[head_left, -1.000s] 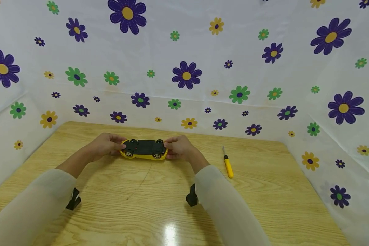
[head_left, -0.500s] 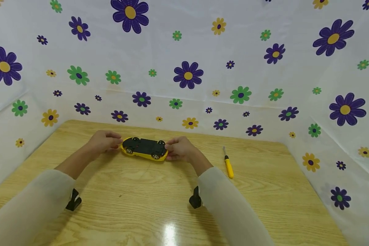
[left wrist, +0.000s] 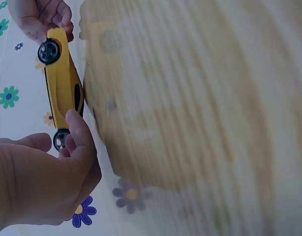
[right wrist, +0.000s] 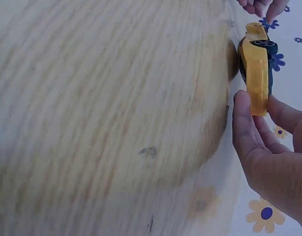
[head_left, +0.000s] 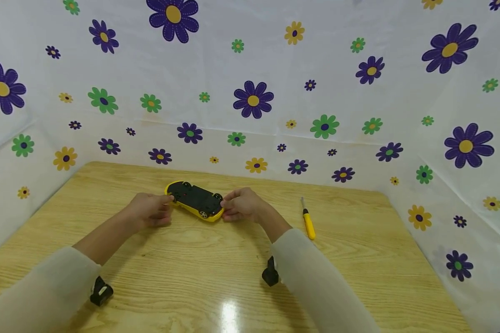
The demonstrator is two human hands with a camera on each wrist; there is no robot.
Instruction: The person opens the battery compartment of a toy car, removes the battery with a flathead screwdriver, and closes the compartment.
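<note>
– Which step are we seeing?
– I think the person is handling the toy car (head_left: pixel 195 195), upside down, left of the middle of the frame. The right hand (head_left: pixel 246 204) is pinching its right end between thumb and fingers.
– And the left hand (head_left: pixel 147 211)?
– Its thumb seems to be touching the other end; whether its fingers are gripping too, I cannot tell.
– What is the next move calling for?
– In my judgement, a sure hold at the left end, so the right pinch is not carrying everything alone.
– How is the car looking?
– It is showing a black underside and yellow body, and slanting, its left end higher in the frame. The nearest wheel (head_left: pixel 204 214) is showing pale spokes. Whether its roof is touching the table (head_left: pixel 191 273), I cannot tell.
</note>
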